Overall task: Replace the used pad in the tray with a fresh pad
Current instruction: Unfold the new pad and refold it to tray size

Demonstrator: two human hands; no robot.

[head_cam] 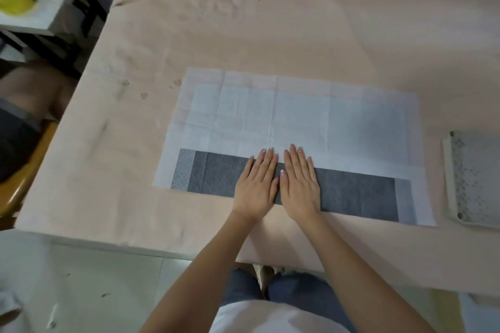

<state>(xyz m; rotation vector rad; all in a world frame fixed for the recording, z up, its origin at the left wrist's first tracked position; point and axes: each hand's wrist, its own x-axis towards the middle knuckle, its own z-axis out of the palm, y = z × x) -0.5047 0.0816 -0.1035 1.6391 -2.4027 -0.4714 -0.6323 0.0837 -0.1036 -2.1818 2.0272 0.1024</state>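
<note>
A large white pad (297, 113) lies spread flat on the pink-covered table (243, 21). Its near edge is folded over, which shows a dark grey strip (216, 176) across the pad's width. My left hand (255, 184) and my right hand (300, 181) lie side by side, palms down with straight fingers, pressing on the middle of that grey strip. A light grey tray (472, 178) with a perforated grid top sits at the table's right edge, partly cut off by the frame. No pad is visible in the tray.
A white side table (40, 8) with a yellow and orange object (13, 0) stands at the far left. A wooden chair (24, 178) with dark cloth on it sits beside the table's left edge. The table's near edge runs just before my legs.
</note>
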